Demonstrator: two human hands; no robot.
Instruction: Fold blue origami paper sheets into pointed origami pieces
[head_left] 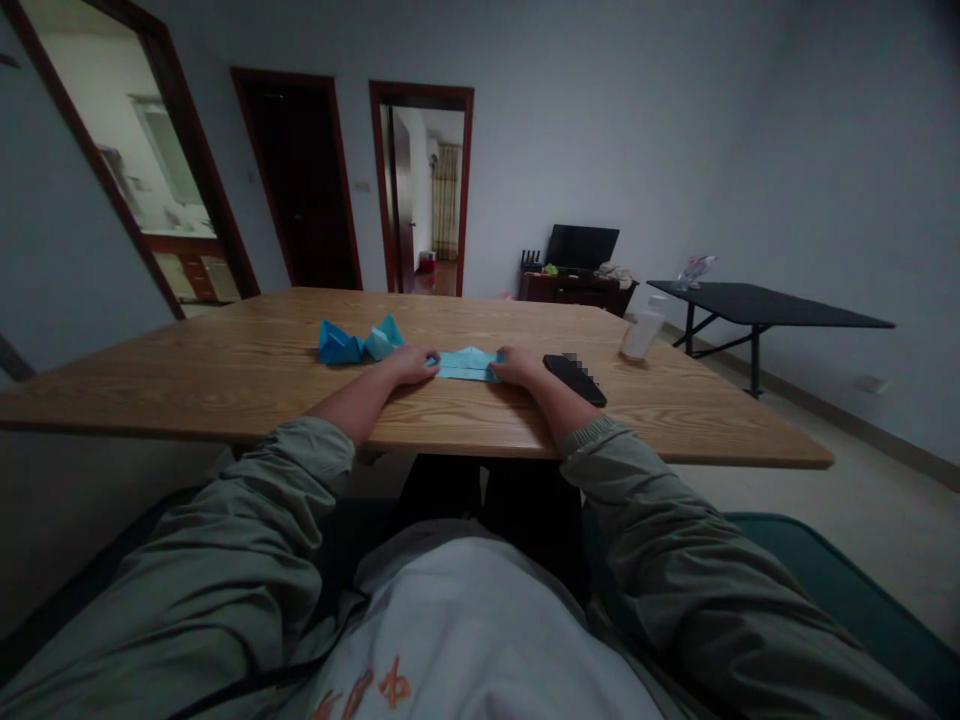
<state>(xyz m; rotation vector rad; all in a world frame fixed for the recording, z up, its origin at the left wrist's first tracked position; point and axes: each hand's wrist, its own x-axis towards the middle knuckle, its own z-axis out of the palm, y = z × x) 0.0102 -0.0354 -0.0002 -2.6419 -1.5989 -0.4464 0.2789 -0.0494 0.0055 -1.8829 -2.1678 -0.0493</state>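
A light blue sheet of paper [466, 363], partly folded, lies flat on the wooden table [247, 385] in front of me. My left hand [410, 364] presses on its left end with the fingers curled down. My right hand [517, 367] presses on its right end in the same way. Two folded paper shapes sit just left of my left hand: a darker blue one [337, 344] and a lighter teal one [381, 338], touching each other.
A black phone [574, 379] lies on the table right of my right hand. A white plastic bottle [643, 331] stands further right. A black side table [765, 303] and a TV stand [576, 287] are beyond. Doorways line the far wall.
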